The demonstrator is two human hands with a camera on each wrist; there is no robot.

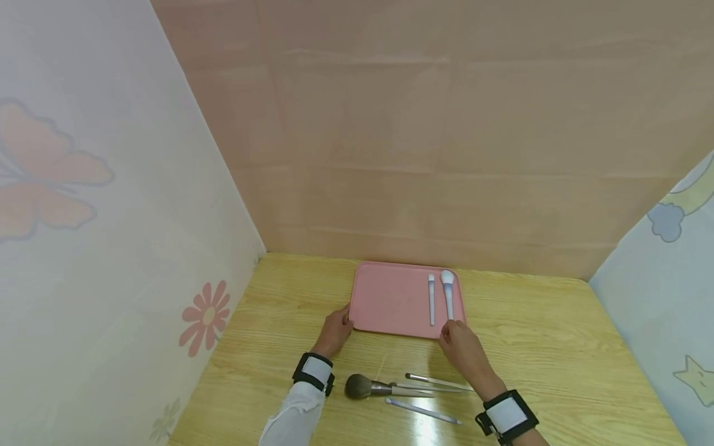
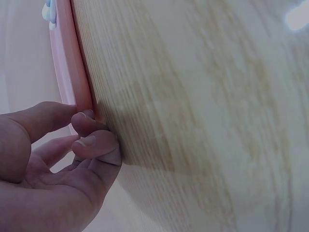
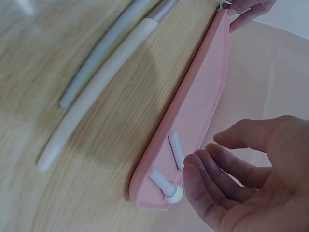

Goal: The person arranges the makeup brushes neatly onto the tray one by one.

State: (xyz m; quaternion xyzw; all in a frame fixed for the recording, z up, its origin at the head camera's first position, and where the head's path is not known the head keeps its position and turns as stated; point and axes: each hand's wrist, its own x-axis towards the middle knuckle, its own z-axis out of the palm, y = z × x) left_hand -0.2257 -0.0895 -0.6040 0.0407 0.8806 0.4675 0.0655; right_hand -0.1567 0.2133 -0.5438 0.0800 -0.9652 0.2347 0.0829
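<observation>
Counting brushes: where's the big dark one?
In the head view, the big dark brush lies in front of the pink tray, bristles leftward, nearer the left hand.

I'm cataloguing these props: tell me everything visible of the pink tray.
The pink tray is a shallow rounded rectangle with a low rim, apparently plastic. It sits face up on the wood-grain table. Two makeup brushes lie at its right end. The left hand grips its near left corner; whether the right hand touches it is unclear.
</observation>
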